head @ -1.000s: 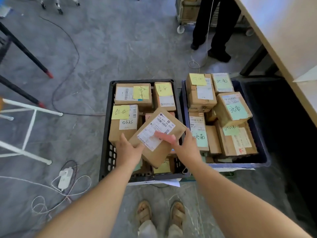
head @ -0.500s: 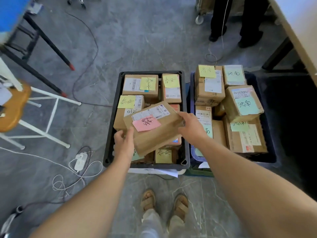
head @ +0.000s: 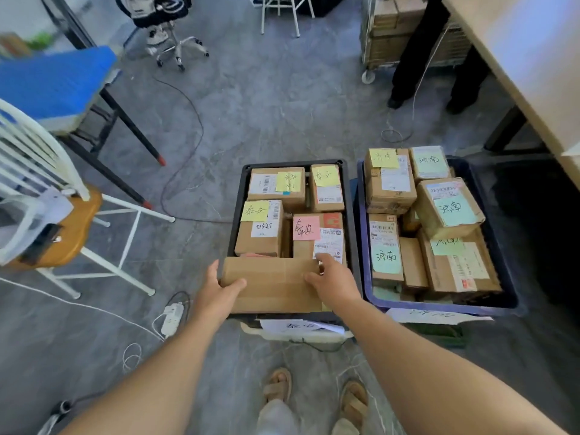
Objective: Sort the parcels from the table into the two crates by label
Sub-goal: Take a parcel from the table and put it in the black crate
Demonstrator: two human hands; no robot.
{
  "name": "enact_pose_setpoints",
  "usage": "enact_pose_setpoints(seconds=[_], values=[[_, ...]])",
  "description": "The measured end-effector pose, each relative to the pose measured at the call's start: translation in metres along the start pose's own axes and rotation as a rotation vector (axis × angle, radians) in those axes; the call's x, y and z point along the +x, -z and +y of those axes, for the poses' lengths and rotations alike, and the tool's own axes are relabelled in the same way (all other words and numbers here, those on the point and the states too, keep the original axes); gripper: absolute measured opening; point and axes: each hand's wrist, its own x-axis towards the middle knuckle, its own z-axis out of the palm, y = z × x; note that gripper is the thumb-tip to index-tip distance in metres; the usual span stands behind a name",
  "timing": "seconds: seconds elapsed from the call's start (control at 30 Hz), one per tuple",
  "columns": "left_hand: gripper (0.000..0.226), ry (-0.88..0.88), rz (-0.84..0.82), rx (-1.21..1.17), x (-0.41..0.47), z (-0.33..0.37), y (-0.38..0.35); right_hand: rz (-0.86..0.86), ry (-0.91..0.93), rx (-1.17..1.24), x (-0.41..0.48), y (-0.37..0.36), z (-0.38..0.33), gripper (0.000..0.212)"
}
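The yellow note reads 泰安, white label 0325, green note 济南.

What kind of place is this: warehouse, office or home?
Probably an improvised parcel-sorting room, perhaps an office. A black crate and a blue crate full of labelled parcels stand on the floor, beside a long table and a wheeled cart of boxes.

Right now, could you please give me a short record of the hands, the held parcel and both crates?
parcel: cardboard, at the near end of the black crate, label not readable
left hand: grips parcel's left end
right hand: grips parcel's right end
black crate: parcels with yellow notes and a pink note
blue crate: beside it, mostly green notes
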Motion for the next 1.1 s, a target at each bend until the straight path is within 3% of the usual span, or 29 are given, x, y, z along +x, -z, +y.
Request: enact_pose_setpoints(seconds=[0.27,0.57,0.87,1.1], values=[[0.062,-0.022,-0.097,0.063,0.051,-0.009,-0.002,0.096,-0.074,-0.01,0.026,-0.022,-0.018,0.038],[0.072,-0.023,-0.122,-0.021,0.081,-0.03,0.014,0.203,-0.044,-0.004,0.029,-0.054,-0.032,0.037],[0.071,-0.096,-0.233,0.08,0.084,-0.035,0.017,0.313,-0.098,-0.062,0.019,-0.063,-0.025,0.04],[0.071,-0.089,-0.299,0.171,0.094,-0.031,0.023,0.284,-0.111,-0.074,0.022,-0.065,-0.023,0.043]])
